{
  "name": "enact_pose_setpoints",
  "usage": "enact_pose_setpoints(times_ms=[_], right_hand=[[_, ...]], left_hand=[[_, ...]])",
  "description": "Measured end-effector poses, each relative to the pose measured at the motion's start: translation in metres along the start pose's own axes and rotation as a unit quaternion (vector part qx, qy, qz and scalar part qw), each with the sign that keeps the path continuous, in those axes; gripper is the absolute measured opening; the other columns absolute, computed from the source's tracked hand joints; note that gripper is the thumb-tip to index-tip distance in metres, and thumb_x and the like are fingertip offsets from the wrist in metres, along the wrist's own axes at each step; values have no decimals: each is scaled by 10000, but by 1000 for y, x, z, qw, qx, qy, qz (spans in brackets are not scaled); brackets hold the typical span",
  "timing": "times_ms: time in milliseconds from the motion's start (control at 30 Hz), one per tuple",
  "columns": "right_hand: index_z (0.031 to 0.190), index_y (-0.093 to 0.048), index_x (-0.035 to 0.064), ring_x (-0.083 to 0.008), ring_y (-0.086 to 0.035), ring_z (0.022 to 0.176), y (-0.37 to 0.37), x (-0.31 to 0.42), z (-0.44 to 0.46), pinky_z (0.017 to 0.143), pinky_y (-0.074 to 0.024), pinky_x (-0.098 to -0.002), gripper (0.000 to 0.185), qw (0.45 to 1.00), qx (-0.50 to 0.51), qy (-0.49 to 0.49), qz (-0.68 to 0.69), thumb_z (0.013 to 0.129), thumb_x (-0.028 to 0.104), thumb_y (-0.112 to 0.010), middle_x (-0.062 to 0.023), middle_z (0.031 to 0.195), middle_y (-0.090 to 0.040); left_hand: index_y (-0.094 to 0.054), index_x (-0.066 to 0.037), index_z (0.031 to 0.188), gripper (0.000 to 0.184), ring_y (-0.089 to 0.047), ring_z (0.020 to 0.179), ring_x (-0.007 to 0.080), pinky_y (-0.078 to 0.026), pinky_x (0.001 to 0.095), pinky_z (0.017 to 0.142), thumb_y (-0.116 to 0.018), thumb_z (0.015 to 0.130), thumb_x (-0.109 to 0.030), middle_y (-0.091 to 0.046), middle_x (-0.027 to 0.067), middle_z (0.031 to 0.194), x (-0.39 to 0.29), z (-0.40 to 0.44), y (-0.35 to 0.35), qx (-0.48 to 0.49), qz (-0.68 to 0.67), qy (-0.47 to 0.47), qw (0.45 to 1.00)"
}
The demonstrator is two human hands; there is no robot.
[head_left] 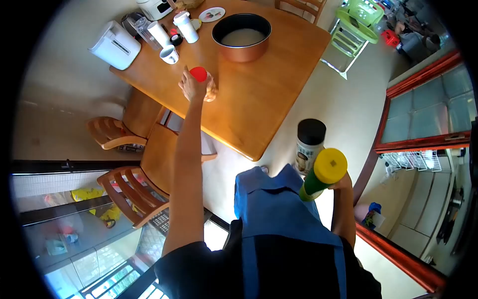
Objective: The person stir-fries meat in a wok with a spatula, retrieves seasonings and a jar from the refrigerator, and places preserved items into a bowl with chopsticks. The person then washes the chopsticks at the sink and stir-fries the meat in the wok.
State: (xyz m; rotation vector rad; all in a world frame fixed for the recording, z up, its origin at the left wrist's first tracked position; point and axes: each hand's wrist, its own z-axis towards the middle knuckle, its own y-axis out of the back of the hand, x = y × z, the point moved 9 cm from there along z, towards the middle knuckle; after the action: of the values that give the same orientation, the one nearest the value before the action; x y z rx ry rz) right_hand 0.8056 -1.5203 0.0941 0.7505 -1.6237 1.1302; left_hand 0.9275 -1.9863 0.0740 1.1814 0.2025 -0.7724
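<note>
At the table's near left part, my left hand [190, 85] is closed around a clear jar [211, 90] with a red lid. The jar stands on or just above the wood; I cannot tell which. Close to my body on the right, my right hand [342, 182], mostly hidden, grips a green container [313, 182] with a yellow cap. A jar with a black lid [311, 131] and a pale label is held right beside it. I wear a blue apron [279, 214].
A copper-coloured pot [242, 54] with a dark inside stands on the wooden table [254, 112]. Mugs, including a white mug [169, 55], and a white appliance [115, 46] line the left end. Wooden chairs [132, 195] stand left; a green high chair [356, 25] is beyond.
</note>
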Motion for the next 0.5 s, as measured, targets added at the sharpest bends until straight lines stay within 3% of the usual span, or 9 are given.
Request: enact_pose_setpoints(times_ms=[67, 133, 167, 200, 267, 333, 400, 500], right_hand=[[1210, -525, 10, -223, -601, 1021, 3, -3, 26, 939, -442, -364, 905, 999, 27, -30, -5, 420, 285, -872, -88, 1100, -626], [1210, -523, 3, -219, -588, 1039, -7, 4, 56, 947, -430, -350, 863, 993, 86, -43, 63, 457, 255, -861, -94, 1120, -616], [1210, -523, 3, -219, -588, 1039, -9, -2, 75, 947, -430, -350, 863, 992, 96, -48, 62, 457, 255, -861, -94, 1120, -616], [1207, -525, 4, -215, -588, 1032, -8, -8, 88, 940, -434, -350, 831, 990, 130, -43, 43, 479, 236, -853, -91, 1116, -618], [1188, -538, 11, -207, -592, 1007, -17, -6, 113, 917, -447, -350, 727, 979, 196, -51, 23, 543, 184, -824, -77, 1089, -624], [1181, -543, 12, -206, -595, 998, -25, -9, 134, 913, -448, -349, 708, 966, 239, -79, 52, 549, 169, -822, -69, 1073, -628], [1174, -547, 10, -196, -582, 1018, -18, -17, 156, 925, -437, -333, 691, 954, 268, -124, 59, 557, 147, -826, -51, 1066, -620], [1184, -541, 15, -181, -559, 1059, -33, -1, 181, 948, -422, -326, 669, 925, 361, -115, 10, 586, 139, -816, -45, 1100, -602]], left_hand=[[-372, -60, 1309, 852, -462, 1102, 368, -432, 442, 890, -799, 619, -320, -487, 145, 1268, -24, -4, 25, -119, 115, -66, 984], [-354, -86, 1354, 843, -466, 1136, 322, -332, 436, 992, -775, 681, -369, -505, 145, 1257, -34, -26, 36, -30, -8, -39, 999], [-364, -76, 1355, 817, -478, 1129, 288, -332, 419, 1000, -765, 707, -370, -511, 132, 1258, -49, -49, 30, 98, -225, -48, 968], [-373, -66, 1356, 792, -489, 1122, 254, -333, 403, 1007, -754, 733, -371, -517, 118, 1259, -80, -87, 29, 216, -428, -56, 876], [-390, -50, 1353, 788, -468, 1177, 199, -349, 359, 1011, -780, 728, -330, -506, 80, 1302, -117, -159, 10, 386, -568, 94, 721], [-506, -54, 1236, 574, -505, 1152, 193, -365, 372, 1022, -773, 752, -209, -570, 64, 1211, -152, -189, 11, 440, -643, 158, 607], [-519, -59, 1225, 546, -529, 1119, 186, -382, 361, 1006, -769, 755, -184, -592, 57, 1170, -157, -188, 7, 391, -657, 159, 625], [-540, -68, 1195, 502, -565, 1050, 160, -422, 334, 965, -766, 749, -109, -616, 45, 1119, -142, -185, -8, 329, -675, 180, 635]])
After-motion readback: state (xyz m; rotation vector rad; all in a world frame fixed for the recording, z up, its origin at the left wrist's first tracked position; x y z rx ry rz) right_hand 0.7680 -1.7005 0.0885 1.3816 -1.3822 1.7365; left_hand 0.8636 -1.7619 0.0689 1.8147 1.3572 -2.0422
